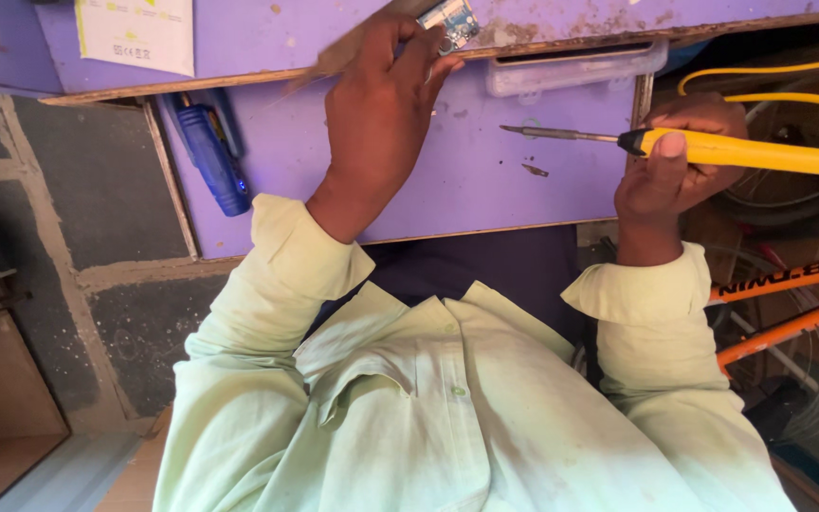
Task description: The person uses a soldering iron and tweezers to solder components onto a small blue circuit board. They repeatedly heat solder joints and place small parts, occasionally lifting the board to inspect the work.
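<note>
My left hand (381,114) is raised in front of the purple table (466,180) and pinches a small blue circuit board (452,21) at its fingertips. A blurred brown strip (338,59) shows behind that hand. My right hand (670,166) grips a yellow soldering iron (741,150) by its handle. Its metal tip (528,131) points left toward my left hand, and there is a gap between the tip and the board. My pale green shirt sleeves and chest fill the lower part of the head view.
A blue hand tool (212,156) with a small lit light lies at the table's left side. A clear plastic piece (575,68) sits on the purple front, a white paper (135,33) is top left. Yellow cable (770,68) and an orange bicycle frame (789,280) are at right.
</note>
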